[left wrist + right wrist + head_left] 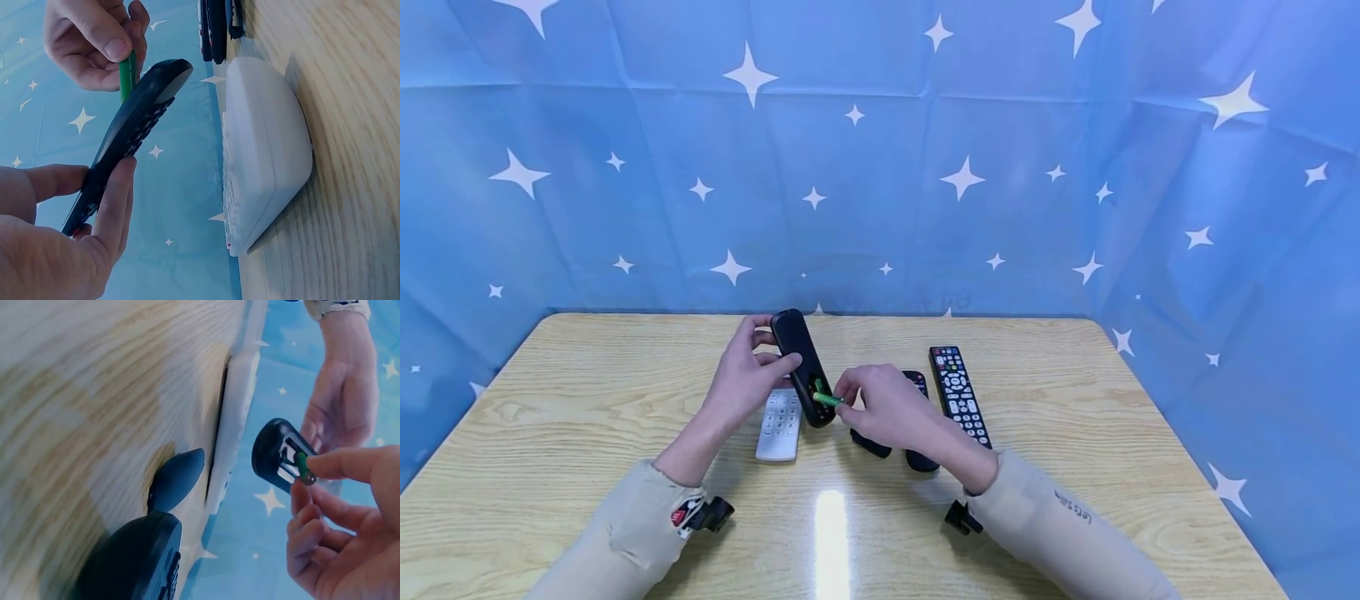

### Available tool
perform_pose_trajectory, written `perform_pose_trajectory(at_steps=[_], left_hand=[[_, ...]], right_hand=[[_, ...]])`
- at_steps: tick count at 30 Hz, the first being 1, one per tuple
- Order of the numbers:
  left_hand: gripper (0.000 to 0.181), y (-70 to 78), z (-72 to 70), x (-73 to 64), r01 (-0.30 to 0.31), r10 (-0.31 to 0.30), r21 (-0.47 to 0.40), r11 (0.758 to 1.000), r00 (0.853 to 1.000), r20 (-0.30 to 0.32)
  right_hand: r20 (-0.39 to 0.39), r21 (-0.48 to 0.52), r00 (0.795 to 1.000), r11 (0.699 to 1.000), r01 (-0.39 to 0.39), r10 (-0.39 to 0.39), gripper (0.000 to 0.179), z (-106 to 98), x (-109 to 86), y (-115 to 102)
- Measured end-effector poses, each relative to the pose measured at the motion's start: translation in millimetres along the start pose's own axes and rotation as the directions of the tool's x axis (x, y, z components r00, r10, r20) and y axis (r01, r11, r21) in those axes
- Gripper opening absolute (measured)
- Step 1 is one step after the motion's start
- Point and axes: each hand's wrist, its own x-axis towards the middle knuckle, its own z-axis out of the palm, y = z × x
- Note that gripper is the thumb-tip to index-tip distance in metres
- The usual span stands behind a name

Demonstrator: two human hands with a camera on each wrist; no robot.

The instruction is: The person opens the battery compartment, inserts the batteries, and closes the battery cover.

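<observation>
My left hand grips a black remote control, tilted above the table with its back and uncovered battery compartment facing up. Between thumb and fingertips, my right hand pinches a green battery right at that compartment, near the remote's lower end. More green shows inside the compartment in the head view. In the left wrist view the battery stands out from the remote's back, whose buttons face away from the right hand. A small dark curved cover lies on the table below my right hand, partly hidden in the head view.
A white remote lies beneath the held one. To the right are a black remote, partly covered by my right hand, and a longer black remote with white buttons. A starred blue curtain hangs behind the wooden table.
</observation>
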Motion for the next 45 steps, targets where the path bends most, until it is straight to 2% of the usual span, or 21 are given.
perform_pose_trajectory(at_steps=[7, 18, 25, 30, 34, 37, 41, 45], left_hand=[[0.061, -0.3, 0.4, 0.8, 0.005, -0.005, -0.004, 1.000, 1.000, -0.002], [0.060, 2.9, -0.1, -0.7, 0.028, -0.028, -0.018, 0.999, 1.000, -0.006], [0.060, 1.5, -1.1, -0.6, 0.014, -0.014, -0.045, 0.999, 1.000, -0.001], [0.059, 0.8, -0.4, -0.7, 0.004, -0.004, -0.044, 0.999, 1.000, -0.004], [0.060, 0.8, 0.1, -0.8, -0.003, 0.003, -0.035, 0.999, 1.000, -0.001], [0.060, 1.4, 0.3, -1.0, -0.003, 0.003, -0.034, 0.999, 1.000, 0.002], [0.061, 2.4, 0.1, -1.3, 0.001, -0.001, -0.034, 0.999, 1.000, 0.012], [0.061, 2.7, -0.1, -1.7, 0.005, -0.004, -0.028, 1.000, 1.000, 0.020]], right_hand=[[-0.004, 0.007, 1.000, 1.000, 0.006, -0.006, 0.015, 1.9, 0.4, -2.4], [-0.035, 0.036, 0.996, 0.996, 0.081, -0.080, 0.015, 8.0, 2.8, 0.2], [-0.019, 0.062, 0.997, 0.995, 0.081, -0.080, 0.016, 7.6, 3.4, -0.7], [-0.037, 0.063, 0.996, 0.995, 0.082, -0.079, 0.019, 8.0, 3.0, -0.5], [-0.083, 0.058, 0.995, 0.996, 0.067, -0.062, 0.036, 8.7, 2.1, 0.7], [-0.101, 0.098, 0.994, 0.994, 0.041, -0.032, 0.055, 8.4, 1.7, 2.0], [-0.063, 0.208, 0.998, 0.978, -0.006, 0.020, 0.073, 7.3, 2.1, 3.5], [-0.014, 0.277, 0.999, 0.960, -0.042, 0.047, 0.080, 6.5, 2.9, 4.3]])
